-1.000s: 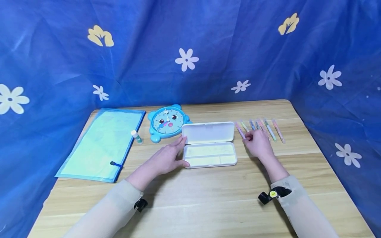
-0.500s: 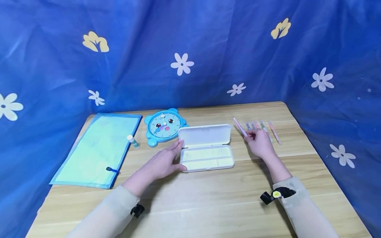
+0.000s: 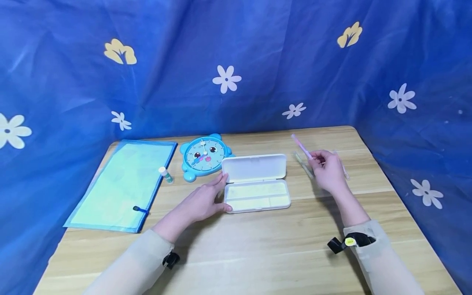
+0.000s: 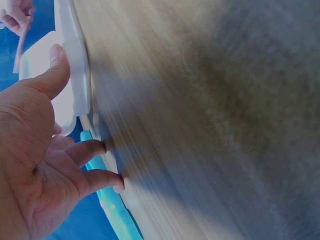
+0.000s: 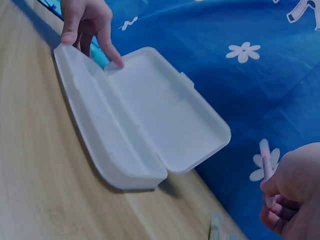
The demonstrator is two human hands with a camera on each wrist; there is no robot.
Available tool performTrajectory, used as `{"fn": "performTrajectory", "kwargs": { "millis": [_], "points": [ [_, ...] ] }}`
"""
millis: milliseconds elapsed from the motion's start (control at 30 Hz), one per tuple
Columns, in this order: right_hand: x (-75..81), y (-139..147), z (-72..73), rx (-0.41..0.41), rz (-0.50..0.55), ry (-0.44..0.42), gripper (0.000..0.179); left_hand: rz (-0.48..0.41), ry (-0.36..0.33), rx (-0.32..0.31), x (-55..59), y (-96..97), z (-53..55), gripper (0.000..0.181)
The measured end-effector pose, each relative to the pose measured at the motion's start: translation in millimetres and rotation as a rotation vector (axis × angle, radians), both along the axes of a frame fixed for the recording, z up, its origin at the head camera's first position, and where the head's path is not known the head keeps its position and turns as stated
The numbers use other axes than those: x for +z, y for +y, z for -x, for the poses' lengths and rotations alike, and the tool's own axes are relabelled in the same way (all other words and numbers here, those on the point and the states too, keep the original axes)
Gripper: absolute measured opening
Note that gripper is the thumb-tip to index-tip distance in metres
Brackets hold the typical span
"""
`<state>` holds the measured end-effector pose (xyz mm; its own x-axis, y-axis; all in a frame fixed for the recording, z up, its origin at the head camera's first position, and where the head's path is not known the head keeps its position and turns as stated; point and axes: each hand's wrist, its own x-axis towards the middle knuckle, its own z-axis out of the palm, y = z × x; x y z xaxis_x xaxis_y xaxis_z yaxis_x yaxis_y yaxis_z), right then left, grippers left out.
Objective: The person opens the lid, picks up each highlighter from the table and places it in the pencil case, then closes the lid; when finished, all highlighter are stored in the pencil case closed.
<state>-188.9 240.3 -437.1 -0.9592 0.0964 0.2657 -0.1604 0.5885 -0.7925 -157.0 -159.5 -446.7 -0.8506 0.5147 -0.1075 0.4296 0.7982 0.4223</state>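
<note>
A white pencil case (image 3: 254, 169) lies on the table with its lid raised, its compartments bare. My left hand (image 3: 202, 203) is at its left end, thumb on the front corner of the base and a fingertip against the lid's corner. In the left wrist view, other fingers of that hand reach down to the tabletop. My right hand (image 3: 327, 171) pinches a pink-purple pen (image 3: 300, 144) near its lower end, raised and slanting up to the left. Under it a green pen (image 3: 304, 165) and a pink pen (image 3: 346, 172) lie on the table; the hand covers others.
A blue toy clock (image 3: 205, 155) stands close behind the left hand. Left of it are a glue stick (image 3: 166, 175) and a light-blue zip folder (image 3: 118, 184). Blue flowered cloth (image 3: 254, 102) hangs behind the table (image 3: 236, 254) and along its sides.
My right hand has lifted the pink-purple pen off the row and moved slightly right and up with it. The green pen beneath now shows. The left hand stays at the case.
</note>
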Motion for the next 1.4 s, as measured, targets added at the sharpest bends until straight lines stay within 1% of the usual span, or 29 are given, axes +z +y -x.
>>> {"fn": "performTrajectory", "kwargs": {
  "millis": [133, 333, 433, 567, 800, 900, 1033, 1200, 1400],
  "points": [
    [12.3, -5, -2.9, -0.001, 0.017, 0.032, 0.017, 0.006, -0.015, 0.003, 1.0, 0.3, 0.2, 0.112],
    [23.3, -15, -10.6, 0.047, -0.001, 0.083, 0.018, 0.012, -0.033, 0.000, 1.4, 2.9, -0.1, 0.113],
    [24.5, -21, -14.8, 0.089, -0.003, 0.100, 0.018, 0.012, -0.045, 0.004, 0.1, 4.1, -1.0, 0.113],
    [23.9, -29, -20.0, 0.136, -0.007, 0.099, 0.017, 0.006, -0.050, -0.006, -2.5, 5.5, -1.4, 0.113],
    [24.3, -44, -23.1, 0.224, -0.041, 0.138, 0.017, -0.006, -0.043, -0.006, -1.0, 6.6, -0.5, 0.112],
    [21.9, -50, -23.4, 0.267, -0.038, 0.141, 0.017, 0.001, -0.039, -0.006, -1.0, 5.4, 0.2, 0.112],
    [14.3, -56, -23.0, 0.321, -0.050, 0.136, 0.015, 0.009, -0.046, -0.003, -1.1, 3.5, 0.4, 0.113],
    [5.1, -63, -23.0, 0.370, -0.062, 0.125, 0.014, 0.013, -0.046, -0.001, -0.4, 2.3, 1.4, 0.113],
    [-4.5, -71, -24.3, 0.436, -0.098, 0.079, 0.010, 0.011, -0.050, 0.000, 2.6, 1.0, 2.9, 0.113]
  ]
}}
